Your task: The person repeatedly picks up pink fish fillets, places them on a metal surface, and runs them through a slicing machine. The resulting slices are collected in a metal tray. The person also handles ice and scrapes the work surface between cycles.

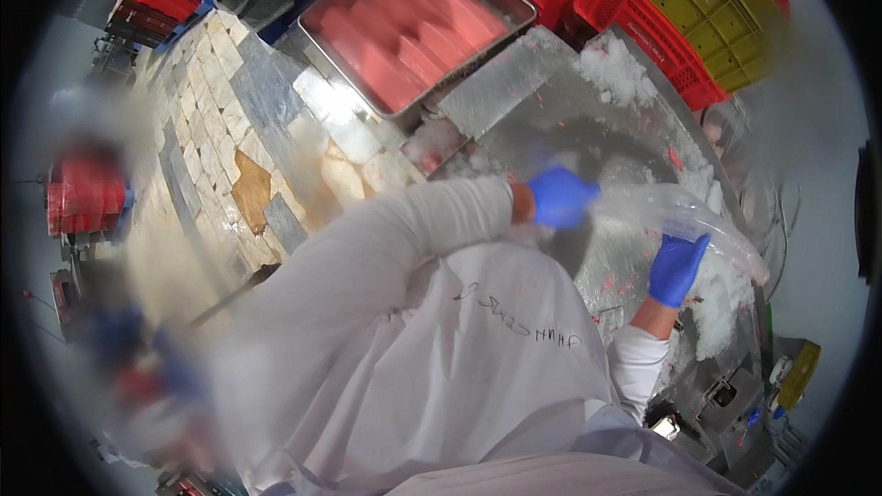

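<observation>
"Head view: what sort of room?"

"Pale tiled floor point(197, 115) off to the left, patched with grey. Next, a metal work table point(551, 129), wet-looking and littered."

"And on the far side?"

"Red crate point(643, 28), right beside a yellow-green crate point(684, 5). Then a metal tray point(469, 64), loaded with pink slabs point(413, 28)."

"Nearer in?"

"Clear plastic bag point(684, 213), stretched above the table between both hands. Left hand point(562, 197) closed in a fist on the left end; right hand point(678, 271) half-curled against the lower edge, impossible to tell how tightly."

"Best handling?"

"Anchor firmly with the left, support the length with the right. Avoid hard pulling: thin film, probably slippery. Lift clear of crushed ice point(721, 312) and tiny pink scraps point(675, 158)."
</observation>
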Available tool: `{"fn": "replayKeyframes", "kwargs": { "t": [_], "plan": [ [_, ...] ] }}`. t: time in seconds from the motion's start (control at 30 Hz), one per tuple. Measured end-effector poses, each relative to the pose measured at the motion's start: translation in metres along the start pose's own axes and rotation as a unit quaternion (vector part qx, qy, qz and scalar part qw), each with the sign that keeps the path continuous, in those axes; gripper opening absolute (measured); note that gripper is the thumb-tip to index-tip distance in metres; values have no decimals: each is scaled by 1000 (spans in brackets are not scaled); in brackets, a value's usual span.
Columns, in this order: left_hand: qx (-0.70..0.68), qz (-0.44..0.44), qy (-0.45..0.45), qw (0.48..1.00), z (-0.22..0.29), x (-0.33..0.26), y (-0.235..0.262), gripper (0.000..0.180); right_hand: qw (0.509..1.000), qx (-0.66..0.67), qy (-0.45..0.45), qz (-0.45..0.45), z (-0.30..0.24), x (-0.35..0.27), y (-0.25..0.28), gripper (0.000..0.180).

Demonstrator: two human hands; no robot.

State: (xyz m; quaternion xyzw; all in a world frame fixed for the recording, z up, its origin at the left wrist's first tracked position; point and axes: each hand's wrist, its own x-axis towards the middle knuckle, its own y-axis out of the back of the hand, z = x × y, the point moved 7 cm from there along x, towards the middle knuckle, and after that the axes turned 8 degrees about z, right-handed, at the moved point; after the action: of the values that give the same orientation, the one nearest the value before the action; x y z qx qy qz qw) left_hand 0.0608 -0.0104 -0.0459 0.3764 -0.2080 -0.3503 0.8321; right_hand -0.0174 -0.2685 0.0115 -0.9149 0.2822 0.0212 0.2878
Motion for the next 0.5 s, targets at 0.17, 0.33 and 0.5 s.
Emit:
{"fn": "replayKeyframes", "kwargs": {
  "t": [0.17,0.33,0.5],
  "plan": [
    [-9,-130,-133,982,81,-23,22,54,988,-154,-10,3,-24,64,10,57],
    [163,229,-277,919,100,-31,115,64,763,-560,104,-305,24,-20,-111,43],
    [210,134,-95,964,-13,-36,84,36,652,-631,197,-370,65,-88,-159,41]
  ]
}}
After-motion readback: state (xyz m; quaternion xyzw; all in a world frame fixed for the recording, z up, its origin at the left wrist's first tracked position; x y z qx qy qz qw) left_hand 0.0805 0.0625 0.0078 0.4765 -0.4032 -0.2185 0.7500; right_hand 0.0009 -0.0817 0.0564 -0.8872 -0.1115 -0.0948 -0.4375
